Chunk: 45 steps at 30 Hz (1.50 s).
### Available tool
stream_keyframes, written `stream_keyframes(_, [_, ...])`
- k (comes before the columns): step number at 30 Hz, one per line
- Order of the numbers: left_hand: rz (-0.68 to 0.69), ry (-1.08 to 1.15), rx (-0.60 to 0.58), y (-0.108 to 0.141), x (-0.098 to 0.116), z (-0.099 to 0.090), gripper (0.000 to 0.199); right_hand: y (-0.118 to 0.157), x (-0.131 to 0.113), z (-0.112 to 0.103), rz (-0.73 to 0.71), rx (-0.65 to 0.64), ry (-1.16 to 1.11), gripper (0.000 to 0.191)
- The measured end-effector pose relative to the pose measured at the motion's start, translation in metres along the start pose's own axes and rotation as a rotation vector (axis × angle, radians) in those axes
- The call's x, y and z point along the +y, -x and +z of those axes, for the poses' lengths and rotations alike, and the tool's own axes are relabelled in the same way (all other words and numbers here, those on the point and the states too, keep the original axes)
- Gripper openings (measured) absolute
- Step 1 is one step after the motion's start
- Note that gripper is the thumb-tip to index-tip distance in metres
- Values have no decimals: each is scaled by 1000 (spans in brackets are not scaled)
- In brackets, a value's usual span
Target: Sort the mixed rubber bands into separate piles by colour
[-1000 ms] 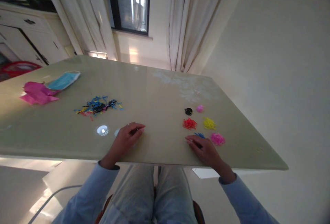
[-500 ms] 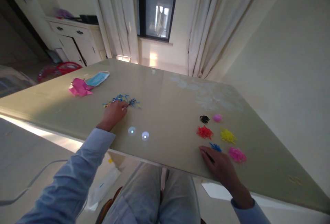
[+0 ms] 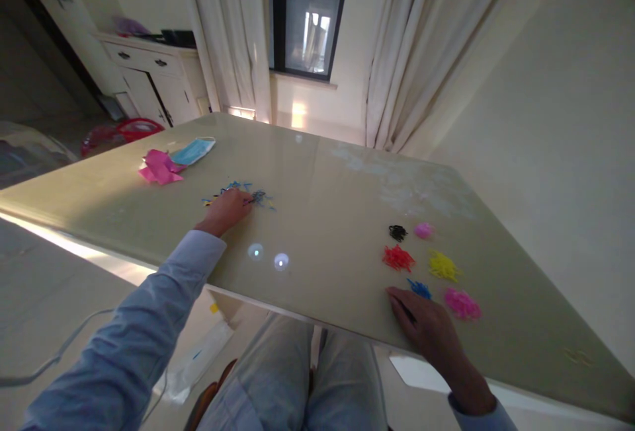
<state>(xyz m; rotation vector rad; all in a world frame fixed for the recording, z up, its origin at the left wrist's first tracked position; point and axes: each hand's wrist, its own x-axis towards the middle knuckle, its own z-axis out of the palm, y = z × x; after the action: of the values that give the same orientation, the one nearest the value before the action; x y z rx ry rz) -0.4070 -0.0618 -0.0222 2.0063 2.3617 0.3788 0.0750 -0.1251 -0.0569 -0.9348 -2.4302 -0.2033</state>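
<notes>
My left hand (image 3: 227, 211) reaches over a mixed pile of thin, band-like strips (image 3: 258, 197), mostly blue with some black and yellow. Its fingers are pinched together at the pile, and what is between them is hidden. On the right, my right hand (image 3: 425, 320) rests on the tabletop, fingers drawn together, pointing left; I cannot make out anything in them. Just beyond it lies a small blue pile (image 3: 419, 288). Around that are separate piles of strips: red (image 3: 398, 258), yellow (image 3: 443, 266), black (image 3: 397, 233), bright pink (image 3: 462, 304) and lighter pink (image 3: 424, 231).
The glossy table (image 3: 317, 233) has its near edge above my knees. A crumpled pink piece (image 3: 161, 167) and a blue face mask (image 3: 194, 151) lie at the far left. Two light reflections show on the surface. Curtains, a window and a white cabinet (image 3: 149, 77) stand behind.
My left hand has shifted slightly right and away from me across the mixed pile. My right hand stays in its place. The whole view has moved a little.
</notes>
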Motion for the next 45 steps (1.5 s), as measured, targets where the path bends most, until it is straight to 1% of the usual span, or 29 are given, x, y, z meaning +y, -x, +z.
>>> stream_keyframes(2, [30, -37, 29, 1, 1, 1, 37, 0, 0, 0, -2, 2, 15, 32])
stream_keyframes(4, [91, -49, 41, 1, 4, 2, 39, 0, -1, 0, 6, -3, 22, 33])
stream_keyframes(8, [193, -16, -22, -1, 9, 5, 37, 0, -1, 0, 21, -13, 1, 33])
stream_keyframes(11, [183, 12, -42, -3, 10, 8, 33, 1, -2, -1, 33, -17, -13, 32])
stream_keyframes(13, [162, 55, -13, -4, 10, 9, 31, 1, -2, -1, 40, -25, -19, 31])
stream_keyframes(15, [143, 169, 37, -3, 14, 7, 28, 1, -2, -1, 49, -39, -27, 31])
stream_keyframes(17, [87, 404, 102, 3, 22, 1, 23, 1, -2, -1, 58, -50, -33, 32])
stream_keyframes(19, [-1, 784, 141, 16, 36, -5, 20, 2, -1, 0, 65, -50, -30, 32])
stream_keyframes(20, [-43, 1019, 120, 25, 45, -9, 23, 2, -1, 0, 66, -50, -27, 32])
stream_keyframes(21, [-75, 1275, 71, 36, 54, -12, 25, 2, -1, 0, 69, -54, -24, 32])
stream_keyframes(22, [-93, 1499, -37, 47, 63, -16, 26, 2, -1, 1, 74, -60, -22, 32])
stream_keyframes(23, [-109, 1670, -147, 58, 73, -18, 26, 2, -1, 1, 77, -68, -20, 32])
stream_keyframes(24, [-129, 1789, -229, 69, 82, -21, 24, 2, -2, 1, 77, -72, -15, 31])
stream_keyframes(26, [-163, 1918, -349, 87, 99, -24, 21, 3, -3, 1, 66, -67, -3, 30])
stream_keyframes(28, [-181, 1969, -417, 99, 114, -27, 19, 3, -4, 1, 55, -54, 12, 29])
stream_keyframes(30, [-172, 1983, -462, 106, 128, -29, 18, 3, -6, 0, 50, -45, 18, 27])
stream_keyframes(34, [-133, 1958, -539, 112, 152, -33, 17, 4, -11, -2, 54, -53, 22, 25])
stream_keyframes(38, [-85, 1890, -578, 112, 168, -35, 19, 4, -15, -3, 55, -48, 26, 24])
stream_keyframes(40, [-53, 1840, -572, 111, 174, -34, 21, 4, -17, -3, 54, -44, 27, 24])
stream_keyframes(42, [-24, 1749, -533, 109, 182, -30, 23, 5, -18, -4, 46, -45, 27, 23])
stream_keyframes(44, [22, 1588, -445, 106, 193, -24, 25, 5, -20, -6, 14, -59, 17, 22])
stream_keyframes(45, [59, 1478, -381, 104, 201, -21, 25, 5, -21, -6, -10, -72, 11, 21])
